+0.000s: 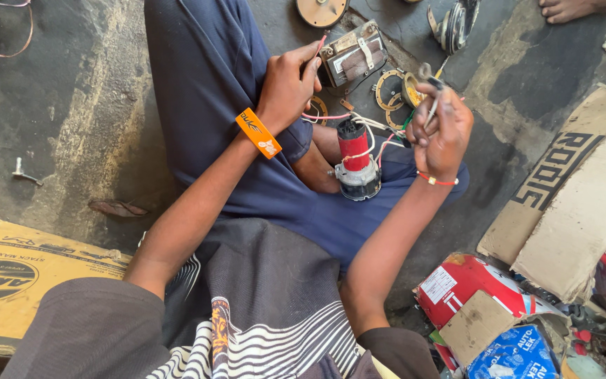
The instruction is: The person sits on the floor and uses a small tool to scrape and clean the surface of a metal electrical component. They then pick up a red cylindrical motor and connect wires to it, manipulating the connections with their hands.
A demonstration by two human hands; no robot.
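The left hand [287, 85] has its grip closed on a thin red wire [320, 43], pinched between thumb and fingertips, with the wire's end poking up past the knuckles. An orange wristband [258, 133] sits on that wrist. The right hand [443, 133] has its grip closed round a slim metal tool [432, 105], whose tip rises above the fingers; a red thread bracelet [436, 180] circles that wrist.

Between the two hands, lower down, a small motor [355, 163] with a red body and grey metal base rests on the person's lap, against the blue trousers [212, 70]. White and red leads [373, 130] run from the motor's top up towards both hands.

Beyond the motor, on the floor [71, 105], lies a transformer [353, 55] with a metal frame, just past the left hand. Right of the transformer are copper-coloured rings [391, 90], and a round disc [321, 10] lies farther out. Well left of the motor a flat yellow carton [15, 274] lies on the floor; well to its right are cardboard sheets [576, 196] and red and blue boxes [485, 316]. Another person's bare foot [573, 8] shows at the far edge, right of the transformer.
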